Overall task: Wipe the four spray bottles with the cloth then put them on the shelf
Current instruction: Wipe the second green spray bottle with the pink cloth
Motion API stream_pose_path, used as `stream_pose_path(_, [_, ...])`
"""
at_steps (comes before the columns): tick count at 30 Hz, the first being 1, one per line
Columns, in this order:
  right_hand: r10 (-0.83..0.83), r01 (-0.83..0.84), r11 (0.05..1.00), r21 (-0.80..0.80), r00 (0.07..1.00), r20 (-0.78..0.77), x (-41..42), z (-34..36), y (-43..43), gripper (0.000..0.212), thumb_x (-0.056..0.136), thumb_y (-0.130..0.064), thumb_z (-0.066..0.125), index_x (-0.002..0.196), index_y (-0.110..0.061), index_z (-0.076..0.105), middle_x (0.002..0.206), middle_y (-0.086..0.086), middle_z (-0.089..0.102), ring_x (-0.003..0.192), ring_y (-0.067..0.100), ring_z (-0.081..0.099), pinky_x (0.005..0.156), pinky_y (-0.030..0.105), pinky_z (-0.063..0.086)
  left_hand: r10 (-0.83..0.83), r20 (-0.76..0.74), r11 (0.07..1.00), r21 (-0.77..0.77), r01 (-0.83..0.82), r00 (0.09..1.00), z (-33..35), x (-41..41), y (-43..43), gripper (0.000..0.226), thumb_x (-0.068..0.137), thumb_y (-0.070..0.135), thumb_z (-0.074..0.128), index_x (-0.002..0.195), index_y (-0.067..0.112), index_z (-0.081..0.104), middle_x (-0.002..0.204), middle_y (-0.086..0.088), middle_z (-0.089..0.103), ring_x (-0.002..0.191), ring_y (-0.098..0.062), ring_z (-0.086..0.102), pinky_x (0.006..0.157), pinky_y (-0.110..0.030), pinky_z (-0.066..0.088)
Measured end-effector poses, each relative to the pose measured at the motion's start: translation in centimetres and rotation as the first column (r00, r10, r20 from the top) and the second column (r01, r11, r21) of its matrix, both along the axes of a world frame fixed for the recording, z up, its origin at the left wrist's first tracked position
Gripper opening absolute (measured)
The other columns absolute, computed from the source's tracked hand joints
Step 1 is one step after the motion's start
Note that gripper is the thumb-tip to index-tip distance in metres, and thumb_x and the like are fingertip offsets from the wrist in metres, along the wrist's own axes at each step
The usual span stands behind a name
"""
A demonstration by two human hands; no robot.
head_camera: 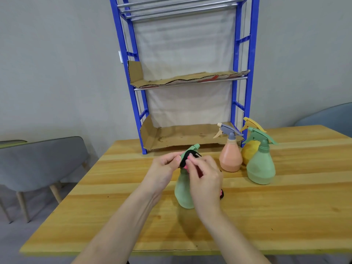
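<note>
A light green spray bottle stands on the wooden table in front of me. My left hand pinches its spray head from the left. My right hand holds a black and pink cloth against the head; a bit of the cloth peeks out below the wrist. Three more bottles stand at the right: an orange one with a grey head, a yellow one behind, and a green one. The blue shelf stands at the table's far edge, its cardboard-lined tiers bare.
Grey chairs stand left of the table, and another chair back shows at the far right. A grey wall is behind the shelf.
</note>
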State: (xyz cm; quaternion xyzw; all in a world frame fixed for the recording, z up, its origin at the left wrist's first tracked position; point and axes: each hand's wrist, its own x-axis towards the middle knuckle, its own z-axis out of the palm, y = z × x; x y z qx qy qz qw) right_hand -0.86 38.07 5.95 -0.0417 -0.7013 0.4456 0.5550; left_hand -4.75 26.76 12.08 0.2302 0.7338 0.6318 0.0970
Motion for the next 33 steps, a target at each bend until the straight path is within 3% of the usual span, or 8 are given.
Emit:
stream_pose_path(4, [0.004, -0.007, 0.988, 0.151, 1.0, 0.021, 0.4, -0.2, 0.2, 0.013, 0.094, -0.006, 0.071, 0.103, -0.008, 0.08, 0.091, -0.003, 0.064, 0.085, 0.015, 0.065, 0.077, 0.024, 0.052, 0.003, 0.039, 1.0, 0.013, -0.003, 0.999, 0.1, 0.2, -0.2, 0.03, 0.108, 0.018, 0.05, 0.119, 0.027, 0.077, 0.105, 0.016, 0.078, 0.097, 0.011, 0.067, 0.076, -0.013, 0.047])
stream_pose_path(9, [-0.05, 0.048, 0.997, 0.06, 0.998, 0.038, 0.0, 1.2, 2.4, 0.016, 0.091, 0.0, 0.074, 0.102, -0.009, 0.081, 0.089, -0.002, 0.068, 0.084, 0.003, 0.063, 0.076, 0.013, 0.047, -0.02, 0.096, 0.999, -0.023, 0.022, 0.995, 0.3, 0.4, -0.2, 0.029, 0.107, 0.026, 0.053, 0.119, 0.039, 0.076, 0.113, 0.02, 0.076, 0.117, 0.001, 0.064, 0.089, -0.03, 0.042])
stream_pose_path(19, [-0.014, 0.008, 0.987, 0.161, 0.999, 0.039, 0.4, -0.4, 1.3, 0.009, 0.089, -0.002, 0.077, 0.097, -0.006, 0.079, 0.092, -0.002, 0.065, 0.086, 0.001, 0.063, 0.081, 0.012, 0.047, 0.0, 0.112, 0.999, 0.053, -0.006, 0.994, -0.2, 0.7, 0.2, 0.028, 0.107, 0.022, 0.053, 0.123, 0.028, 0.076, 0.111, 0.02, 0.077, 0.095, 0.02, 0.063, 0.082, -0.017, 0.037])
stream_pose_path(22, [0.034, -0.036, 0.999, 0.017, 0.994, 0.106, 0.5, -0.4, 1.4, 0.009, 0.09, -0.006, 0.077, 0.097, -0.011, 0.081, 0.09, -0.006, 0.066, 0.085, 0.001, 0.066, 0.077, 0.014, 0.048, 0.0, 0.111, 0.998, 0.055, -0.006, 0.994, -0.2, 0.6, 0.2, 0.028, 0.107, 0.022, 0.054, 0.122, 0.029, 0.076, 0.112, 0.018, 0.077, 0.097, 0.019, 0.063, 0.082, -0.017, 0.036])
stream_pose_path(26, [0.084, -0.058, 0.987, -0.147, 0.981, 0.175, 0.6, -0.8, 1.2, 0.007, 0.093, -0.012, 0.074, 0.095, -0.014, 0.08, 0.088, -0.007, 0.067, 0.082, 0.008, 0.068, 0.078, 0.035, 0.056, 0.011, 0.074, 0.994, 0.108, -0.019, 0.997, -0.5, 0.9, 0.7, 0.029, 0.106, 0.015, 0.053, 0.123, 0.021, 0.076, 0.113, 0.013, 0.078, 0.104, 0.013, 0.066, 0.081, -0.008, 0.044])
stream_pose_path(29, [-0.036, 0.024, 0.996, 0.089, 0.99, 0.136, 1.1, -0.8, 0.6, 0.008, 0.092, -0.004, 0.073, 0.097, -0.01, 0.077, 0.092, -0.008, 0.063, 0.086, 0.003, 0.064, 0.081, 0.02, 0.053, 0.021, 0.053, 0.989, 0.144, -0.028, 0.998, -0.9, 1.1, 1.0, 0.029, 0.107, 0.012, 0.052, 0.122, 0.016, 0.076, 0.114, 0.008, 0.079, 0.111, 0.001, 0.069, 0.079, -0.003, 0.047])
stream_pose_path(31, [-0.097, 0.065, 0.96, 0.272, 0.99, 0.105, 1.0, -1.1, 0.8, 0.008, 0.093, -0.004, 0.072, 0.1, -0.007, 0.075, 0.094, -0.003, 0.062, 0.087, 0.011, 0.063, 0.08, 0.025, 0.054, 0.023, 0.049, 0.986, 0.165, -0.031, 0.999, -1.0, 1.2, 1.1, 0.029, 0.107, 0.011, 0.052, 0.122, 0.016, 0.076, 0.112, 0.008, 0.079, 0.109, 0.001, 0.069, 0.079, -0.004, 0.048])
stream_pose_path(33, [-0.101, 0.07, 0.956, 0.285, 0.99, 0.095, 0.6, -1.4, 1.1, 0.006, 0.094, -0.003, 0.072, 0.099, -0.006, 0.074, 0.093, 0.0, 0.062, 0.085, 0.016, 0.063, 0.077, 0.028, 0.054, 0.023, 0.036, 0.985, 0.173, -0.029, 0.999, -1.0, 1.2, 1.1, 0.03, 0.107, 0.01, 0.051, 0.122, 0.016, 0.076, 0.111, 0.008, 0.079, 0.107, 0.002, 0.07, 0.079, -0.005, 0.049])
